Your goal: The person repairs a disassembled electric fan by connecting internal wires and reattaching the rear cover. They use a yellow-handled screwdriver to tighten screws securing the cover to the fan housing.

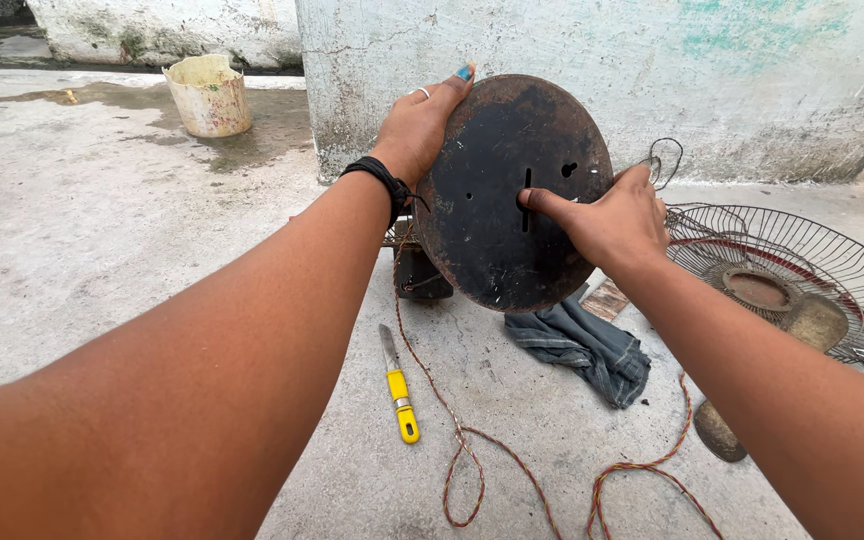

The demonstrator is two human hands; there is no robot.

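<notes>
A pale, stained bucket (209, 95) stands at far left on the wet concrete floor (102, 230), near a flaking wall (752, 80). The left hand (420, 125), a black band at its wrist, grips the upper left rim of a round, rusted metal disc (497, 150) held upright above the floor. Below lie a yellow-handled knife (398, 386) and a twisted red-and-yellow cord (462, 450). The right hand (612, 222) clasps the disc's right edge, its thumb pressed at the centre slot. A grey cloth (584, 345) lies crumpled beneath, and a wire fan guard (802, 285) rests at right.
</notes>
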